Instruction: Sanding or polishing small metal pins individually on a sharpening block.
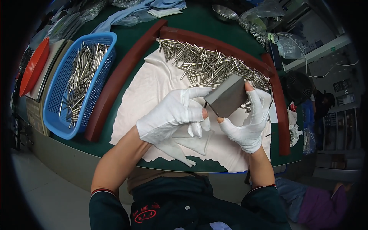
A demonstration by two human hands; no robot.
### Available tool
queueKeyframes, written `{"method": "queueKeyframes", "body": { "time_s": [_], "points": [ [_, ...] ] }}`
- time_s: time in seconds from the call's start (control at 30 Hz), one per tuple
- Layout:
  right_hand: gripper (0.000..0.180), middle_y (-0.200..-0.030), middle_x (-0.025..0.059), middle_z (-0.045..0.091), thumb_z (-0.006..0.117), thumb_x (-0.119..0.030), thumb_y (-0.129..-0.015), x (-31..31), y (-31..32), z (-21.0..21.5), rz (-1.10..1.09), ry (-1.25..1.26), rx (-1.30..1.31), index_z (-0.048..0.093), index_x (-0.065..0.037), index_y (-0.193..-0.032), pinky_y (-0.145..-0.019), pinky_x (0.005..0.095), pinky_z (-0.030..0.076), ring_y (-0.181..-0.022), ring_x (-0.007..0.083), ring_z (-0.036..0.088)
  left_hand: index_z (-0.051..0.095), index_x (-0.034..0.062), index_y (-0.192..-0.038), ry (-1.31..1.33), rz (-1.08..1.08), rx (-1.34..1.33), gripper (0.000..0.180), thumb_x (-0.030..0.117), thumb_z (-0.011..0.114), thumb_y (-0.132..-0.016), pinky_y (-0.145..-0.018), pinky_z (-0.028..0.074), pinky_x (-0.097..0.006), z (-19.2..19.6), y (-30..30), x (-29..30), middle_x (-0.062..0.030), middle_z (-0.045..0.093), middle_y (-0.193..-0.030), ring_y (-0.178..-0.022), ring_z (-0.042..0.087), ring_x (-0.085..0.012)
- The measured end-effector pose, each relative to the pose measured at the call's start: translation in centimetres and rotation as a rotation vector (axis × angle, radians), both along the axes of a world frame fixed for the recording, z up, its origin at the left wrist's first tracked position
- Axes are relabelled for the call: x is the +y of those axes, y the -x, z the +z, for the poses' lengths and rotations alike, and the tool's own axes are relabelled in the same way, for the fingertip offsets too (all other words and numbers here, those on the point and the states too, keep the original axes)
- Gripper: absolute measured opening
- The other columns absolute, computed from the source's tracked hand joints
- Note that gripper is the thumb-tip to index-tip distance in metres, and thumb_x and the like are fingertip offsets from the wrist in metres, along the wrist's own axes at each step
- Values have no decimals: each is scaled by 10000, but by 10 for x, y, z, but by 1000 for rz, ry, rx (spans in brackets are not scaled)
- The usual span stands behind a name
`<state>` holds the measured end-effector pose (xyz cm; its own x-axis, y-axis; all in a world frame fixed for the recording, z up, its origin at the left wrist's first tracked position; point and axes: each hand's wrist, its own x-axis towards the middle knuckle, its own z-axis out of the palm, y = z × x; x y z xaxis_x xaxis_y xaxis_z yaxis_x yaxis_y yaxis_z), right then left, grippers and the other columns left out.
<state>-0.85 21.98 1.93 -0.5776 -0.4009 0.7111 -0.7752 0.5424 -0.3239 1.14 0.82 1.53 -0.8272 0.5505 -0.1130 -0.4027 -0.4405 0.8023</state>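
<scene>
Both my hands wear white gloves with some bare fingertips. My right hand (249,126) is closed round a grey rectangular block (232,100), its thumb under the near edge and its fingers at the far right edge. At the block's left side is my left hand (174,113), its index finger reaching to the block and its thumb bent below. A small dark tip shows between that thumb and the block; what the curled fingers hold is mostly hidden. Below the left hand, white cloth scraps (191,145) lie on a pale cloth (134,92). Beyond the block spreads a heap of silver metal pins (207,63).
Dark red wooden bars (122,84) frame the cloth on the green table (199,27). To the left stands a blue perforated basket (69,132) with more metal pins, beside a red tray (35,69). A metal bowl (225,12) and plastic bags (264,11) are at the back.
</scene>
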Motion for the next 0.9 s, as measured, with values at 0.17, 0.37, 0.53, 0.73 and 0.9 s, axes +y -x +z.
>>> {"method": "queueKeyframes", "body": {
  "time_s": [0.17, 0.37, 0.53, 0.73, 0.9],
  "points": [
    [875, -1125, 124, 449, 822, -164, -549, -2, 0, -1, -19, 24, -15, 430, -12, -1316, -866, 338, 427, -1012, 240, 483, 419, -51, -1306, 101, -38, -8, 580, 91, 674, -805, -544, 501, -213, 8, 1, 4, -132, 639, -897, -610, 614, -132],
    [880, -1141, 124, 451, 826, -160, -564, -2, -2, -6, 1, -4, 97, 418, -25, -1332, -845, 334, 430, -1019, 240, 475, 414, -52, -1292, 72, 38, -1, 540, 99, 650, -830, -534, 493, -211, 2, -1, 2, -143, 650, -857, -608, 618, -131],
    [906, -1154, 134, 450, 831, -187, -562, 4, 0, -10, -30, -45, 148, 399, -33, -1344, -833, 337, 433, -1030, 252, 467, 370, -40, -1333, 50, 6, -28, 581, 88, 633, -832, -522, 484, -212, 10, -2, 0, -133, 651, -799, -593, 615, -127],
    [871, -1147, 140, 441, 821, -160, -561, -3, 3, -10, 8, -66, 164, 425, -12, -1323, -787, 317, 455, -983, 245, 499, 288, -41, -1380, 220, 51, 23, 654, 69, 612, -823, -497, 473, -209, 10, -2, -6, -104, 641, -741, -560, 607, -124],
    [910, -1164, 138, 438, 815, -165, -554, 1, 0, -14, -12, -76, 119, 390, -38, -1348, -843, 340, 427, -1039, 257, 463, 286, -34, -1391, 178, 46, 26, 691, 63, 631, -800, -464, 462, -210, 15, -2, -5, -103, 618, -655, -492, 577, -118]
  ]
}}
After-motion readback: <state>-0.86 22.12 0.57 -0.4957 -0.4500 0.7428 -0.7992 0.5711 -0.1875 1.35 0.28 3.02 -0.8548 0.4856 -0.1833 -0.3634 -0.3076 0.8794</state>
